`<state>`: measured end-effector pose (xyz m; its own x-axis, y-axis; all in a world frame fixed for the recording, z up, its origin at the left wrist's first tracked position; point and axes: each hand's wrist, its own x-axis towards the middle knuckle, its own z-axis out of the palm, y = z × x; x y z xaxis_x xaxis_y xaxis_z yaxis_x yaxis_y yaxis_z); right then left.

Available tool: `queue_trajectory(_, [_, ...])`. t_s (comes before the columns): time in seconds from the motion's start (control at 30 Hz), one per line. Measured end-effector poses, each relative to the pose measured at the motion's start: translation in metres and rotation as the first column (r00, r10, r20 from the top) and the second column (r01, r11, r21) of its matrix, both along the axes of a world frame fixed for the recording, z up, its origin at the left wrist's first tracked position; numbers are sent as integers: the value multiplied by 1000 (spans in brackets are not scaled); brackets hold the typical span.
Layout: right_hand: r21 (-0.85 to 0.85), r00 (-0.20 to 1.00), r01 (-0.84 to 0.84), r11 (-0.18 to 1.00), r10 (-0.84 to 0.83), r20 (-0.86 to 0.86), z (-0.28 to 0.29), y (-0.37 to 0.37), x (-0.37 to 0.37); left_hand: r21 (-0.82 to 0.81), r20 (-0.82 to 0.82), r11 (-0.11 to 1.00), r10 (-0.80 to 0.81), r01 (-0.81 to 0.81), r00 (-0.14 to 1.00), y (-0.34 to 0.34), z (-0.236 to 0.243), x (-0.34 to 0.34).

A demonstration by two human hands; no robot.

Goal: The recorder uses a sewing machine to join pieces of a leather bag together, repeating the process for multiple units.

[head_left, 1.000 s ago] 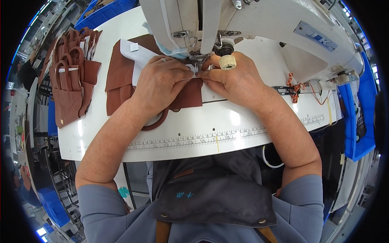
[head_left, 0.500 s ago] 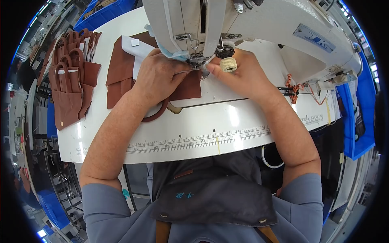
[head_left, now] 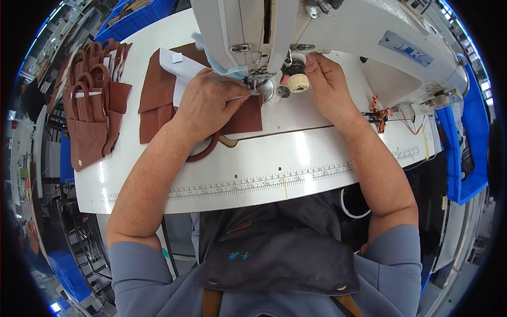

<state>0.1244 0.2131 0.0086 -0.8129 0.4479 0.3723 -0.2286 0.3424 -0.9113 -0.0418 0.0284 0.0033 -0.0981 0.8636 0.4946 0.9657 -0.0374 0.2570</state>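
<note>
Positioning seems underway: brown leather [head_left: 248,119] is pinched by the left hand [head_left: 207,103], presser foot [head_left: 254,87] beside its fingertips; grip of the right hand [head_left: 328,87] cannot be told; next, steadiness is needed.

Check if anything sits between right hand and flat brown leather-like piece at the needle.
Yes, in this view: the round cream ribbed knob on the white sewing machine lies between the right hand and the flat brown leather-like piece. Clearance in depth can't be told.
</note>
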Motion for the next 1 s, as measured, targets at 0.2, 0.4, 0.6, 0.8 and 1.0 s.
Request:
queue_trajectory(0.2, [171, 997, 33, 985, -45, 67, -1, 3, -1, -12, -30, 999, 32, -32, 999, -8, 1, 10])
queue_trajectory(0.4, [394, 996, 27, 919, -57, 65, -1, 9, 0, -49, -25, 995, 85, -86, 996, -7, 3, 15])
queue_trajectory(0.6, [485, 995, 3, 875, -52, 89, -7, 15, -2, -258, -158, 935, 210, -245, 965, -13, 26, 46])
queue_trajectory(0.8, [495, 975, -13, 869, -99, 201, -15, 15, -1, -310, 34, 950, 55, -42, 998, -56, 40, 67])
queue_trajectory(1.0, [528, 945, -55, 848, -127, 302, -7, -9, 9, -234, 782, 968, 243, -91, 574, -146, 69, 38])
